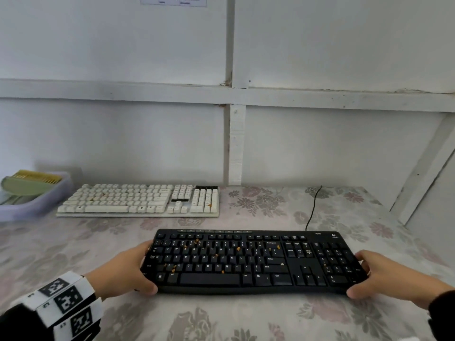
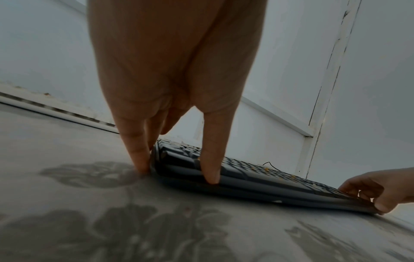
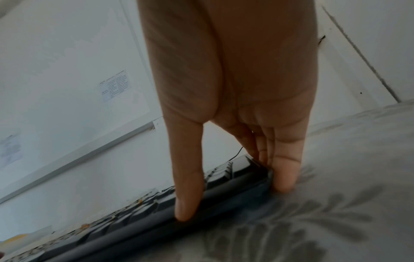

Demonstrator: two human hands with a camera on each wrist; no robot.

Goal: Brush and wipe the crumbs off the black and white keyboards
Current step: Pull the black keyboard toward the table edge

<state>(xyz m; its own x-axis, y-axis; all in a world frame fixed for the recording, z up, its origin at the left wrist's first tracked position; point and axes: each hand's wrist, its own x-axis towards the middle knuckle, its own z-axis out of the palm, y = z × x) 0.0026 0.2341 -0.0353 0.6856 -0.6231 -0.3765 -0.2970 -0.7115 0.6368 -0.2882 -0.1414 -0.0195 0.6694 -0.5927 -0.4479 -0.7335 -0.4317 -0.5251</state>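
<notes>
The black keyboard (image 1: 246, 262) (image 2: 257, 173) (image 3: 156, 203) lies near the table's front edge, with orange crumbs (image 1: 238, 248) scattered over its keys. My left hand (image 1: 145, 267) (image 2: 177, 173) holds its left end, thumb on the front edge and fingers along the side. Its right end is held the same way by my right hand (image 1: 362, 274) (image 3: 233, 200), also seen in the left wrist view (image 2: 376, 195). The white keyboard (image 1: 138, 200) sits further back on the left, with a few crumbs on it.
A lavender tray (image 1: 37, 207) at the back left holds a green brush with yellow bristles (image 1: 32, 183). The black keyboard's cable (image 1: 312, 210) runs back toward the white wall. A floral cloth (image 1: 270, 321) covers the table.
</notes>
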